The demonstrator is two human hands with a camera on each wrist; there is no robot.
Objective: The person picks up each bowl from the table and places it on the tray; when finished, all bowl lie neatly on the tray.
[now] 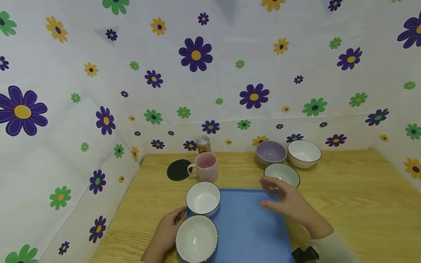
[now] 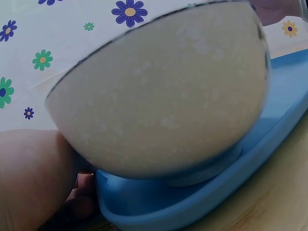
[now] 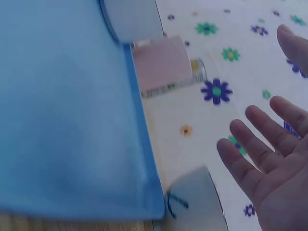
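Note:
My left hand point(image 1: 168, 228) is at the left edge of a blue tray point(image 1: 250, 223), its curled fingers gripping the rim there, partly hidden by a bowl. Beside it on the tray stand a speckle-sided white bowl point(image 1: 197, 239) in front and a dark-rimmed white bowl point(image 1: 203, 198) behind. The speckled side of the front bowl point(image 2: 163, 101) fills much of the left wrist view. My right hand point(image 1: 289, 202) hovers over the tray's far right corner, fingers spread and holding nothing. Just beyond it sits another dark-rimmed bowl point(image 1: 283, 174), overlapped by the fingertips.
Behind the tray stand a pink mug point(image 1: 207, 168), a black round coaster point(image 1: 178, 170) and a can point(image 1: 203, 144). A purple bowl point(image 1: 271, 152) and a white bowl point(image 1: 304, 154) sit at the back right of the wooden table point(image 1: 355, 197). A flowered cloth point(image 1: 223, 76) hangs behind.

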